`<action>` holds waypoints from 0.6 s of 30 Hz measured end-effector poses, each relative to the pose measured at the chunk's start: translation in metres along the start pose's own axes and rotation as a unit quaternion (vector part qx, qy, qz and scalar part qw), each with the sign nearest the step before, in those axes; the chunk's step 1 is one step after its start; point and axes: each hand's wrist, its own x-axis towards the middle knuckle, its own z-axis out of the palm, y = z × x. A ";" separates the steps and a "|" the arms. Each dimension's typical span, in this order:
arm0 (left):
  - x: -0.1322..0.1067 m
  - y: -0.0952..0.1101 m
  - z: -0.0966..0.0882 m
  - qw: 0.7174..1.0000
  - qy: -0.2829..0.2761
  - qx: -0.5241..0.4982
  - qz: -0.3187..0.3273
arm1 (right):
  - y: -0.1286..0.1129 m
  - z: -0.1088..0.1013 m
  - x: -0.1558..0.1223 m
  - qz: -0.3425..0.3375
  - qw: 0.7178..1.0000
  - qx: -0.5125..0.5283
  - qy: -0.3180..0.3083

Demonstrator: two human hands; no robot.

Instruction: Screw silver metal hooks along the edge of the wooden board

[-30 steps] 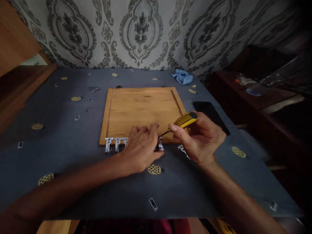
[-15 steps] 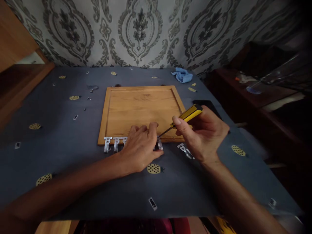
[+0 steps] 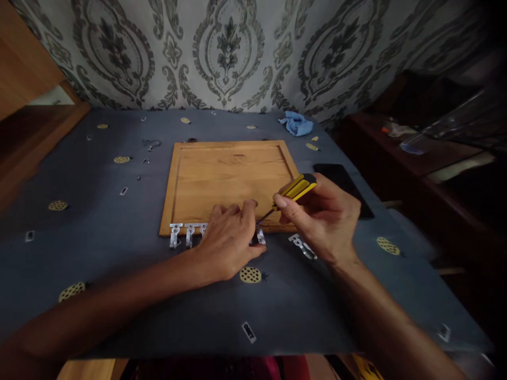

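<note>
A framed wooden board (image 3: pixel 233 177) lies flat on the table, with metal hooks (image 3: pixel 174 236) lined up along its near edge. My left hand (image 3: pixel 229 240) is closed around one silver hook (image 3: pixel 260 236) at that edge, pressing it to the wood; thumb below, fingers on top. My right hand (image 3: pixel 327 219) grips a yellow and black screwdriver (image 3: pixel 296 189). Its shaft slants down to the hook beside my left fingertips; the tip and any screw there are too small to make out. One loose hook (image 3: pixel 303 246) rests on the tablecloth below my right hand.
A black phone (image 3: pixel 358 198) lies to the right of the board, partly behind my right hand. The blue cloth (image 3: pixel 296 124) sits at the back right. Small metal bits (image 3: pixel 146 160) and a clear bag (image 3: pixel 152 143) are left of the board. Wooden furniture (image 3: pixel 39 132) borders the left side.
My right hand and the screwdriver have shifted slightly left, and the grip on the handle has turned. More of the phone shows. My left hand stays on the hook.
</note>
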 end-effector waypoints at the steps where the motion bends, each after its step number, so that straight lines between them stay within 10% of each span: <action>1: 0.000 0.000 0.000 1.000 0.000 -0.002 0.000 | 0.000 0.000 0.000 0.005 1.000 0.009 -0.008; 18: -0.001 -0.001 0.002 1.000 0.014 0.001 0.004 | -0.010 -0.004 0.005 0.029 0.994 0.065 -0.079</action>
